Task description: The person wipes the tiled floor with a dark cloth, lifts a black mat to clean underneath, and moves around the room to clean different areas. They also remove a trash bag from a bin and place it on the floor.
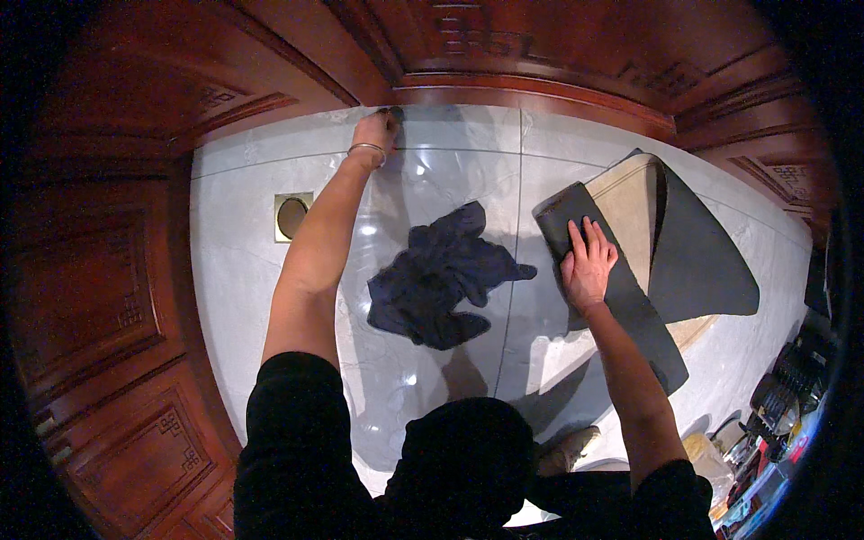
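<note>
A crumpled dark cloth (439,277) lies on the grey tiled floor in the middle of the view. My left hand (378,131), with a bangle at the wrist, reaches to the foot of the wooden panelling, its fingers curled around or against a small dark thing (397,115) that I cannot make out. On the right, my right hand (588,260) rests with fingers spread on the dark backing of a folded floor mat (695,250). The mat is doubled over, and its beige face (624,202) shows between the folds.
A square brass floor drain (292,218) is set in the tiles beside my left forearm. Carved red-brown wooden doors (108,283) and panels (540,101) border the floor at left and front. Various items, some in clear plastic (709,462), stand at the lower right.
</note>
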Demonstrator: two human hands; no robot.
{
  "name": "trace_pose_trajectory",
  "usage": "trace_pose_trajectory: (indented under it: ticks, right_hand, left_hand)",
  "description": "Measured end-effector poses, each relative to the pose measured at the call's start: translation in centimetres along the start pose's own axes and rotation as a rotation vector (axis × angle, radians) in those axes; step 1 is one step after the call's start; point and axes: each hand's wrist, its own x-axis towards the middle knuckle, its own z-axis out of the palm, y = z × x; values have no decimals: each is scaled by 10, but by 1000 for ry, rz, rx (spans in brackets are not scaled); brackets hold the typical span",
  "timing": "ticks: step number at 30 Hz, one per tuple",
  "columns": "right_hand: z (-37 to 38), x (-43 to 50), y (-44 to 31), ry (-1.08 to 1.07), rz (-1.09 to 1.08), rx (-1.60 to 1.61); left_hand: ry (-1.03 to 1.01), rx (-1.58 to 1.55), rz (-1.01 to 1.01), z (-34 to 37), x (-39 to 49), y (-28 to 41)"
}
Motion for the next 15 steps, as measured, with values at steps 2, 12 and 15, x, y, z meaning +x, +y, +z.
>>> trace_pose_trajectory:
  ticks: [2, 12, 15]
  right_hand:
    - [-1, -1, 4, 29, -7, 11]
    - [1, 2, 3, 43, -12, 12]
    - [-2, -1, 1, 65, -10, 35]
  left_hand:
    - [-93, -181, -125, -3, 0, 13]
    - [107, -205, 119, -5, -56, 47]
    - [91, -184, 360, 13, -184, 100]
